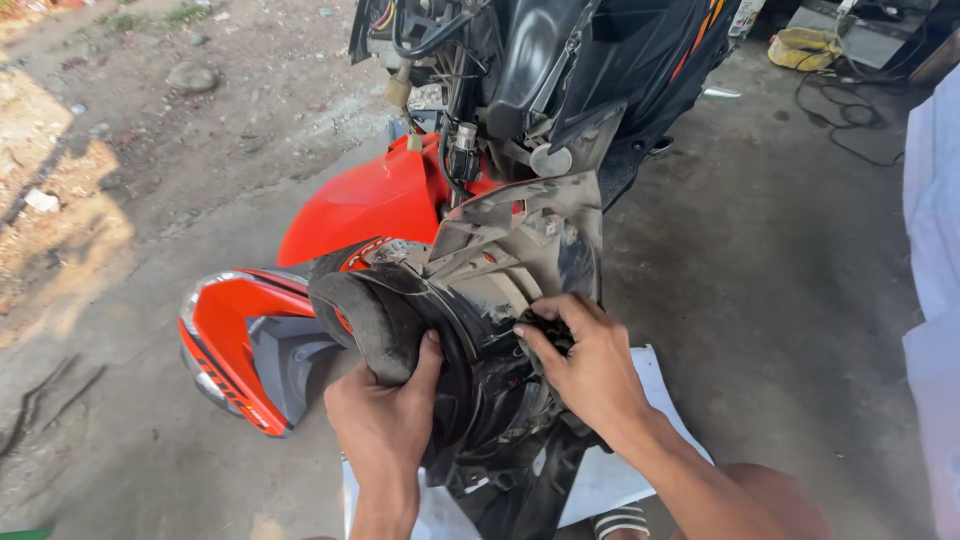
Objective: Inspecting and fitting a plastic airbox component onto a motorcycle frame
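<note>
A red and black scooter (560, 60) stands ahead of me with its front panels off. I hold a dusty black plastic inner cover (500, 260) in front of the red front fender (370, 195). My left hand (385, 415) grips the cover's curved left edge from below. My right hand (590, 365) rests on the cover's middle, fingertips pressed on a small dark part there. The front wheel is mostly hidden behind the cover.
A detached red and grey body panel (235, 345) lies on the concrete at the left. A white sheet (640, 440) lies under the cover. Cables (850, 110) and a yellow rag (805, 45) lie at the far right. Dirt ground lies at the far left.
</note>
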